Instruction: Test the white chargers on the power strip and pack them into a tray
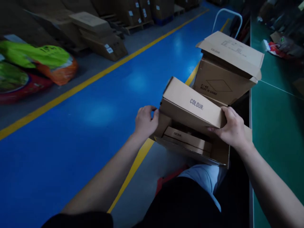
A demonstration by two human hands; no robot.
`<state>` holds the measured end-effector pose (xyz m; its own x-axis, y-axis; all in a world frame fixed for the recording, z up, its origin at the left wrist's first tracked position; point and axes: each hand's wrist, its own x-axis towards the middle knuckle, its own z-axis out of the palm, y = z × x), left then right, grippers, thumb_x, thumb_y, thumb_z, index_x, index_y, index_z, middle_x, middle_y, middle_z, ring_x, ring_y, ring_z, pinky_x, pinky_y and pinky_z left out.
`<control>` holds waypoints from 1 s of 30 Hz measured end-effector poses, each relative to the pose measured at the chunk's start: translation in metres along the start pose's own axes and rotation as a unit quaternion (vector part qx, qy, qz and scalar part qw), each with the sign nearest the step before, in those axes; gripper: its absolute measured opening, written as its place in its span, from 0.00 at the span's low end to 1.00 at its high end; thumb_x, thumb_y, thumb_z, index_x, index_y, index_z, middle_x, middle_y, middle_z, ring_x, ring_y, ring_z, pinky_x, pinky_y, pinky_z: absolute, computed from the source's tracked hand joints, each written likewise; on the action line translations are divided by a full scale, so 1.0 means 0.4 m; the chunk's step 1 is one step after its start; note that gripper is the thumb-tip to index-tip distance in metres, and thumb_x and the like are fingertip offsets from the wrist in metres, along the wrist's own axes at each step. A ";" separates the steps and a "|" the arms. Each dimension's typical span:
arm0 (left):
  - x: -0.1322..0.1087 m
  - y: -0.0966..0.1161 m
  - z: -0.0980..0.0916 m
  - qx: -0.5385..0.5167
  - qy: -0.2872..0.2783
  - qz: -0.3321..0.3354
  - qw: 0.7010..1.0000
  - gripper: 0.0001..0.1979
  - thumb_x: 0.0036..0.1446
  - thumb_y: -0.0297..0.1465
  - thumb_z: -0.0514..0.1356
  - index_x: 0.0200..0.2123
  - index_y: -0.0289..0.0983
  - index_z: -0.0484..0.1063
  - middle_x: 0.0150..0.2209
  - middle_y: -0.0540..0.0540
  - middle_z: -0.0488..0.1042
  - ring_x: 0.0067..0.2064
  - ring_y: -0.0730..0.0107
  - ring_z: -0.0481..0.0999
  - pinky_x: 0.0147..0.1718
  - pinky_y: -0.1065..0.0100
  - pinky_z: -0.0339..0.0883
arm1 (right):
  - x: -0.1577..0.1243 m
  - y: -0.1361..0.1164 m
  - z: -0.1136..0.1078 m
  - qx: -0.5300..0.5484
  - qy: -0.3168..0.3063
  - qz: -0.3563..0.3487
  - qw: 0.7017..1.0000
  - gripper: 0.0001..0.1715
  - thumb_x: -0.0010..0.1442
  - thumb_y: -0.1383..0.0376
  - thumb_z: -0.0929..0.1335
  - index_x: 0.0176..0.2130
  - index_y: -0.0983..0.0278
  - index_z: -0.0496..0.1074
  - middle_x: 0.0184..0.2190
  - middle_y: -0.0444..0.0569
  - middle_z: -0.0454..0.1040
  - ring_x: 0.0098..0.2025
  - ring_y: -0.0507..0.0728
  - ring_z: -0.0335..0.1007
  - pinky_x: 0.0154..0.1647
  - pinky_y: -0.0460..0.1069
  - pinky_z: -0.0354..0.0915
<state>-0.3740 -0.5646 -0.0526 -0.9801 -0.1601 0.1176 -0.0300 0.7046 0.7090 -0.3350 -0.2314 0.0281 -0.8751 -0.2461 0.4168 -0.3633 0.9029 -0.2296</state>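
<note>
Over an open cardboard carton [219, 153] beside a green tabletop [275, 158], a tilted brown box printed COLOUR [192, 106] is being gripped at both ends by the left hand [146, 122] and right hand [230, 128], just above a smaller COLOUR box [186, 139] inside.

A warehouse is shown, with a packing area in it. The floor [99, 107] is painted blue and is marked out by yellow lines [71, 91]. Stacked boxes [133, 12] are kept on wooden pallets [134, 30] along the far side, and bulky bags [35, 60] wrapped in green and orange are heaped on the left. A green bench [273, 133] is set alongside, and a carton [192, 109] printed "COLOUR" is being handled beside it, with further cardboard packaging around.
</note>
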 end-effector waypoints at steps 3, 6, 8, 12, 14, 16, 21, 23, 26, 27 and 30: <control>-0.005 -0.071 0.060 0.172 -0.138 -0.105 0.970 0.34 0.65 0.40 0.55 0.69 0.27 0.57 0.67 0.26 0.65 0.67 0.37 0.66 0.62 0.45 0.65 | -0.037 0.022 0.105 -0.015 -0.039 0.017 0.999 0.36 0.50 0.51 0.76 0.53 0.64 0.67 0.45 0.56 0.74 0.45 0.67 0.72 0.45 0.60 0.69; -0.013 -0.090 0.090 0.240 -0.233 -0.124 0.934 0.41 0.64 0.36 0.58 0.74 0.29 0.46 0.65 0.25 0.67 0.61 0.37 0.73 0.55 0.48 0.71 | -0.070 0.032 0.209 -0.060 -0.092 0.019 0.994 0.35 0.50 0.57 0.75 0.53 0.68 0.67 0.45 0.60 0.74 0.47 0.68 0.71 0.47 0.59 0.67; -0.017 -0.086 0.096 0.269 -0.233 -0.098 0.929 0.40 0.63 0.33 0.58 0.73 0.29 0.45 0.62 0.25 0.69 0.58 0.38 0.76 0.52 0.50 0.73 | -0.083 0.019 0.266 -0.092 -0.139 0.012 0.986 0.32 0.49 0.63 0.73 0.53 0.70 0.67 0.44 0.61 0.74 0.47 0.68 0.70 0.47 0.58 0.65; -0.020 -0.086 0.094 0.288 -0.231 -0.072 0.927 0.37 0.64 0.30 0.55 0.72 0.25 0.47 0.60 0.25 0.71 0.54 0.41 0.78 0.49 0.51 0.74 | -0.077 -0.029 0.336 -0.113 -0.205 -0.003 0.972 0.30 0.49 0.66 0.71 0.52 0.70 0.69 0.44 0.60 0.74 0.47 0.67 0.70 0.48 0.57 0.62; -0.020 -0.092 0.095 0.294 -0.226 -0.069 0.926 0.37 0.65 0.32 0.55 0.72 0.24 0.47 0.61 0.25 0.71 0.53 0.41 0.78 0.48 0.51 0.74 | -0.067 -0.037 0.354 -0.109 -0.213 0.010 0.971 0.30 0.51 0.64 0.72 0.52 0.70 0.69 0.45 0.61 0.74 0.47 0.67 0.70 0.49 0.57 0.62; -0.019 -0.098 0.098 0.299 -0.223 -0.069 0.925 0.37 0.65 0.34 0.55 0.72 0.24 0.46 0.61 0.25 0.70 0.53 0.40 0.78 0.48 0.51 0.74 | -0.060 -0.028 0.372 -0.101 -0.218 0.027 0.970 0.31 0.52 0.61 0.73 0.53 0.69 0.68 0.46 0.61 0.74 0.48 0.68 0.70 0.50 0.58 0.63; -0.019 -0.103 0.103 0.295 -0.227 -0.065 0.926 0.37 0.66 0.35 0.53 0.72 0.24 0.46 0.62 0.25 0.69 0.54 0.41 0.78 0.48 0.51 0.73 | -0.077 0.041 0.451 -0.068 -0.268 0.082 0.957 0.36 0.54 0.60 0.75 0.58 0.71 0.67 0.52 0.64 0.74 0.55 0.70 0.69 0.56 0.61 0.64; -0.019 -0.102 0.102 0.295 -0.230 -0.064 0.925 0.38 0.66 0.36 0.53 0.72 0.23 0.46 0.63 0.25 0.68 0.54 0.41 0.77 0.49 0.52 0.73 | -0.090 0.065 0.481 -0.054 -0.290 0.089 0.951 0.32 0.55 0.63 0.75 0.57 0.70 0.69 0.53 0.63 0.75 0.57 0.70 0.70 0.59 0.61 0.64; -0.019 -0.099 0.099 0.299 -0.232 -0.065 0.923 0.39 0.66 0.36 0.53 0.72 0.23 0.45 0.63 0.25 0.68 0.55 0.42 0.77 0.50 0.52 0.72 | -0.110 0.077 0.480 -0.032 -0.301 0.085 0.949 0.23 0.57 0.65 0.74 0.52 0.66 0.74 0.54 0.60 0.76 0.56 0.67 0.72 0.59 0.60 0.66; -0.019 -0.098 0.098 0.300 -0.232 -0.067 0.923 0.39 0.66 0.37 0.53 0.72 0.23 0.45 0.63 0.25 0.68 0.56 0.41 0.77 0.50 0.53 0.72 | -0.119 0.075 0.463 -0.026 -0.299 0.087 0.950 0.21 0.59 0.65 0.74 0.52 0.65 0.75 0.55 0.59 0.76 0.56 0.66 0.73 0.60 0.59 0.67; -0.019 -0.096 0.098 0.299 -0.237 -0.074 0.922 0.39 0.66 0.38 0.52 0.73 0.25 0.45 0.63 0.25 0.68 0.56 0.40 0.76 0.50 0.51 0.73 | -0.165 0.066 0.357 0.026 -0.232 0.091 0.968 0.18 0.64 0.62 0.71 0.54 0.63 0.73 0.58 0.56 0.75 0.59 0.62 0.72 0.61 0.58 0.68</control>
<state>-0.3729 -0.5635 -0.1081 -0.9280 -0.0654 -0.3669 -0.1348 0.9767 0.1669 -0.3324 -0.2416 -0.1311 -0.9709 -0.2280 -0.0726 -0.1953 0.9304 -0.3102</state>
